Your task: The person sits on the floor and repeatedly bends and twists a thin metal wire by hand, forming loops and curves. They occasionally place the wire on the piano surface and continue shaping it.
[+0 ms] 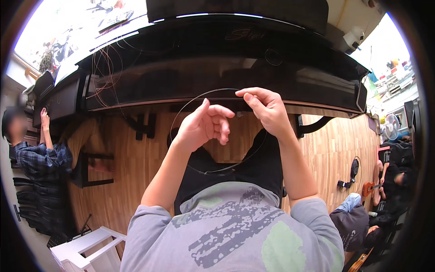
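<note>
A thin, dark, wiry string (pixel 185 107) forms a wide loop in front of me, above my lap. My right hand (pixel 267 109) pinches it between thumb and forefinger at the top of the loop. My left hand (pixel 206 124) is beside it, palm turned inward, fingers loosely curled and apart, with nothing in them. The string runs up behind the left thumb and passes low across my dark trousers. Whether it touches the left hand I cannot tell. Beyond both hands stands a glossy black piano (pixel 204 68).
Loose copper-coloured strings (pixel 110 68) hang over the piano's left part, and a small coiled string (pixel 273 57) lies at its right. A person in a plaid shirt (pixel 38 156) sits at left. A white stool (pixel 90 247), a small guitar (pixel 368 188) and other people are around.
</note>
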Demonstrator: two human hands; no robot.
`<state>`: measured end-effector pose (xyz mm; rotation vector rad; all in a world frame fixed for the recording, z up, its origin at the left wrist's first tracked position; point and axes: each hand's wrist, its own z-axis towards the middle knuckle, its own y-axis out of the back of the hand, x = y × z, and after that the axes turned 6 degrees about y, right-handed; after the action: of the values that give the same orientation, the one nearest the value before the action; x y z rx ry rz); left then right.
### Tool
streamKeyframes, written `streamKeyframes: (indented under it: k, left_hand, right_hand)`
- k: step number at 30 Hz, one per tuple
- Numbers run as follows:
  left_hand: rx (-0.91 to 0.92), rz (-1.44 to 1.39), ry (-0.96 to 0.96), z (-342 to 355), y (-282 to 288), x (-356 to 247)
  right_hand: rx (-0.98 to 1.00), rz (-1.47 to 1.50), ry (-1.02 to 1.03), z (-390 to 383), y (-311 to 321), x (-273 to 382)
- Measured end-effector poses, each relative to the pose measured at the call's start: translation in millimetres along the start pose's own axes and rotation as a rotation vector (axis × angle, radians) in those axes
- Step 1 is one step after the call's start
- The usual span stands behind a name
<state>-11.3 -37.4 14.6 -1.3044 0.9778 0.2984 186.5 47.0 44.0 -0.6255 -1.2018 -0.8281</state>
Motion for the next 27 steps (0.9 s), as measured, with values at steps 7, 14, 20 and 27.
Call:
streamKeyframes:
  k: [7, 14, 20, 27]
  left_hand:
    - [-0.242, -0.113, -0.265, -28, 9, 0]
    - [0.003, -0.338, -0.245, -62, 29, -4]
    - [-0.323, -0.061, -0.163, -83, 25, -10]
    - [-0.529, -0.083, -0.264, -103, 45, -15]
  right_hand:
    - [0.073, -0.159, -0.015, 11, -12, 12]
    - [0.087, -0.147, -0.109, 26, -8, 10]
    - [0.167, -0.115, -0.14, 35, -20, 8]
    - [0.228, -0.206, -0.11, 47, -28, 18]
